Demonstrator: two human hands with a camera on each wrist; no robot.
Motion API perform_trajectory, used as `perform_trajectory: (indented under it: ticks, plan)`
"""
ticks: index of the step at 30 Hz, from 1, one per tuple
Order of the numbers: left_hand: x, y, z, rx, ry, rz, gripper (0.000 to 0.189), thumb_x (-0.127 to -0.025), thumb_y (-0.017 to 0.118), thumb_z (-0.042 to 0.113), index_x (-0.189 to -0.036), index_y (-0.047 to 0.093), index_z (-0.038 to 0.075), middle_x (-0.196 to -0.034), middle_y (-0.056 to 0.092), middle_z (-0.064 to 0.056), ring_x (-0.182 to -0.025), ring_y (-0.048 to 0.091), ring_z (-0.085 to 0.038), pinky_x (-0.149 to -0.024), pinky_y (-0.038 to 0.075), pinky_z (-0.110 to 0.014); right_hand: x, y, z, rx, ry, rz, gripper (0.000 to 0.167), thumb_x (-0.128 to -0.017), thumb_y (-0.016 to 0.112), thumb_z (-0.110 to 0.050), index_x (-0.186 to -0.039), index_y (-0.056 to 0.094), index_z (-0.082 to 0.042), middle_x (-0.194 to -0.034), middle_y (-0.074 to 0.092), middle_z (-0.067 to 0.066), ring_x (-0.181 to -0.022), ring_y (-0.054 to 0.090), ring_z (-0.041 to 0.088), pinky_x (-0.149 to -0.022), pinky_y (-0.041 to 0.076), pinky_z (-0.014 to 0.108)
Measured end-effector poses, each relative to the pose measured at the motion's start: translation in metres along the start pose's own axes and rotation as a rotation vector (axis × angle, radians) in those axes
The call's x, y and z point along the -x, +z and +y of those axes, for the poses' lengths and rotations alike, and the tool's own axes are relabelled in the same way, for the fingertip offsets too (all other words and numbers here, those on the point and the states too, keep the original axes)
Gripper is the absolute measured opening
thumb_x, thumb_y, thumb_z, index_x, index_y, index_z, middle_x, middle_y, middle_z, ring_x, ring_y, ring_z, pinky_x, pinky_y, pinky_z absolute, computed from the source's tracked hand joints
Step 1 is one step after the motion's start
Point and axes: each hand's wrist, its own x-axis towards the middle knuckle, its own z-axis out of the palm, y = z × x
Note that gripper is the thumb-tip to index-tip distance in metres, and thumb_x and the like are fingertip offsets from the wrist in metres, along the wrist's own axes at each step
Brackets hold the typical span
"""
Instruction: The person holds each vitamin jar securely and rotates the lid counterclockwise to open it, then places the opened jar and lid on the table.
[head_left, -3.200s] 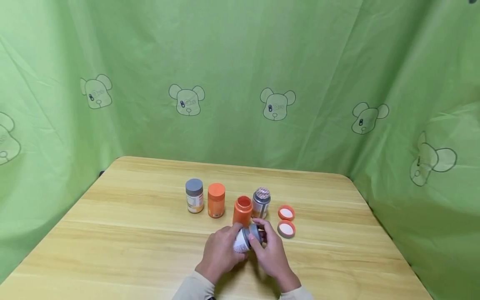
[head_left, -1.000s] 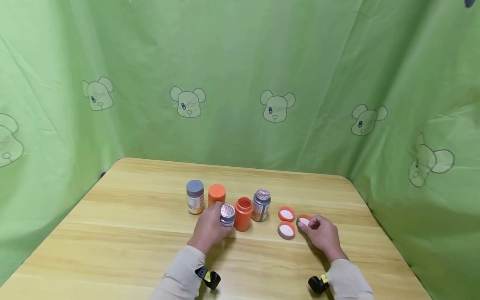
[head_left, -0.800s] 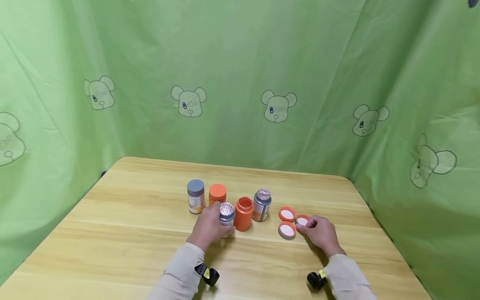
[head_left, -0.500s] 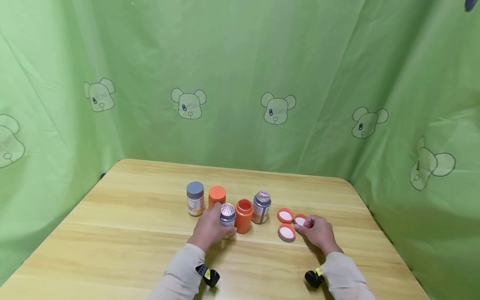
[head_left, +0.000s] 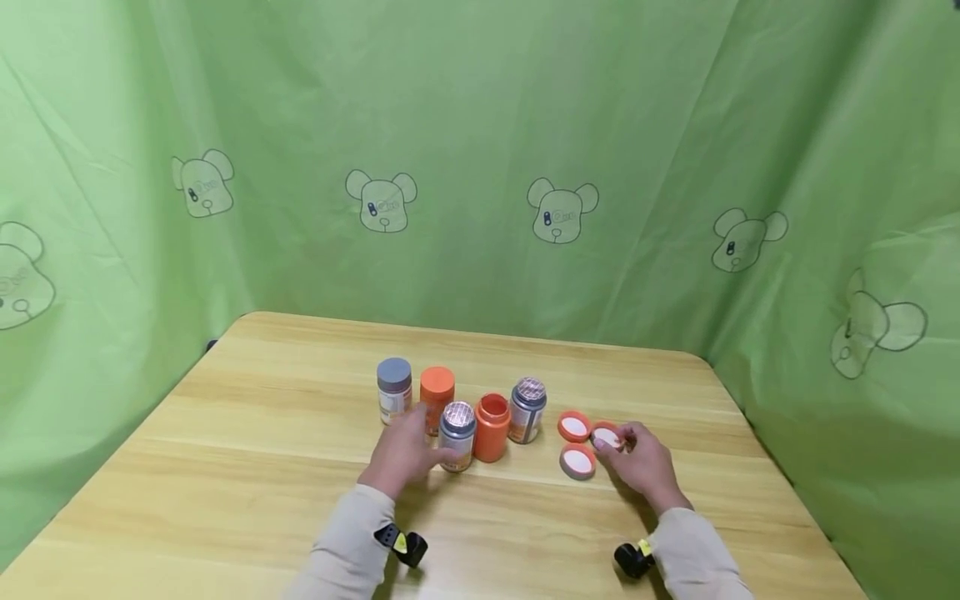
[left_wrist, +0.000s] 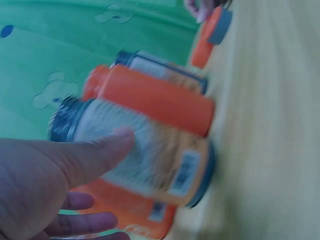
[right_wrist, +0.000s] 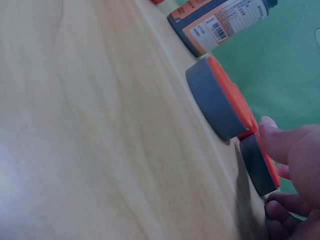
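Observation:
My left hand [head_left: 402, 454] is beside a jar [head_left: 457, 442] with a foil-sealed mouth, its fingers spread and apart from each other. In the left wrist view the thumb lies in front of that jar's label, and whether it touches is unclear. At the right, my right hand [head_left: 647, 465] pinches a bottle lid [head_left: 606, 437] between thumb and fingers. This lid lies upturned on the table, orange rim and white liner showing. Two more upturned lids, the rear lid [head_left: 574, 427] and the front lid [head_left: 577, 461], lie just left of it.
An uncapped orange bottle [head_left: 491, 435] and another foil-sealed jar [head_left: 528, 410] stand right of the near jar. Behind the left hand are a grey-capped jar [head_left: 394, 390] and an orange-capped bottle [head_left: 437, 390]. A green curtain [head_left: 465, 275] hangs behind the wooden table [head_left: 300, 433].
Both hands worked at the jar's lid earlier; the lid now lies among the others. The left hand has set the jar upright, loosened its grip and drawn back left.

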Motion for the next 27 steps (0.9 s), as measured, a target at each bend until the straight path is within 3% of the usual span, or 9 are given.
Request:
perform_trajectory:
  ticks: [3, 7, 12, 15, 21, 27]
  plan:
    - [0.000, -0.013, -0.003, 0.007, -0.030, 0.033, 0.071, -0.068, 0.088, 0.033, -0.121, 0.057, -0.002, -0.113, 0.064, -0.020, -0.101, 0.062, -0.035, -0.086, 0.049, -0.048, 0.003, -0.005, -0.002, -0.052, 0.041, -0.001, 0.056, -0.092, 0.063, -0.042, -0.120, 0.048, 0.004, -0.114, 0.053, 0.027, -0.101, 0.052, 0.040, -0.084, 0.044, 0.050]
    - [-0.002, -0.027, -0.009, -0.004, -0.068, 0.146, 0.067, -0.075, 0.084, 0.032, -0.124, 0.055, -0.003, -0.117, 0.062, -0.022, -0.107, 0.060, -0.038, -0.089, 0.047, -0.051, 0.010, -0.007, -0.005, -0.130, 0.099, 0.008, 0.064, -0.095, 0.058, -0.045, -0.132, 0.042, 0.004, -0.136, 0.042, 0.031, -0.119, 0.047, 0.047, -0.095, 0.040, 0.056]
    - [-0.009, -0.035, -0.019, 0.014, -0.107, 0.288, 0.073, -0.078, 0.082, 0.027, -0.129, 0.045, -0.008, -0.120, 0.055, -0.026, -0.111, 0.054, -0.041, -0.094, 0.043, -0.053, 0.020, -0.004, -0.013, -0.199, 0.106, 0.076, 0.058, -0.096, 0.057, -0.040, -0.133, 0.041, 0.001, -0.137, 0.042, 0.026, -0.119, 0.050, 0.041, -0.090, 0.045, 0.049]
    - [-0.015, -0.036, -0.023, 0.043, -0.111, 0.296, 0.079, -0.077, 0.083, 0.025, -0.134, 0.039, -0.009, -0.124, 0.051, -0.028, -0.115, 0.051, -0.043, -0.097, 0.040, -0.055, 0.027, -0.005, -0.023, -0.253, 0.076, 0.096, 0.056, -0.096, 0.058, -0.037, -0.135, 0.040, -0.001, -0.138, 0.043, 0.023, -0.120, 0.050, 0.039, -0.091, 0.045, 0.047]
    - [-0.026, -0.035, -0.030, 0.089, -0.156, 0.249, 0.086, -0.077, 0.083, 0.023, -0.138, 0.033, -0.009, -0.129, 0.049, -0.030, -0.120, 0.048, -0.045, -0.100, 0.038, -0.056, 0.038, -0.004, -0.047, -0.320, -0.023, 0.087, 0.057, -0.096, 0.061, -0.035, -0.138, 0.039, -0.003, -0.140, 0.044, 0.019, -0.125, 0.047, 0.037, -0.100, 0.040, 0.048]
    - [-0.037, -0.026, -0.037, 0.109, -0.179, 0.227, 0.084, -0.078, 0.082, 0.021, -0.138, 0.032, -0.009, -0.127, 0.050, -0.030, -0.119, 0.050, -0.044, -0.099, 0.039, -0.055, 0.045, 0.000, -0.062, -0.358, -0.077, 0.113, 0.051, -0.095, 0.064, -0.027, -0.133, 0.043, -0.001, -0.135, 0.050, 0.020, -0.121, 0.052, 0.033, -0.099, 0.042, 0.043]
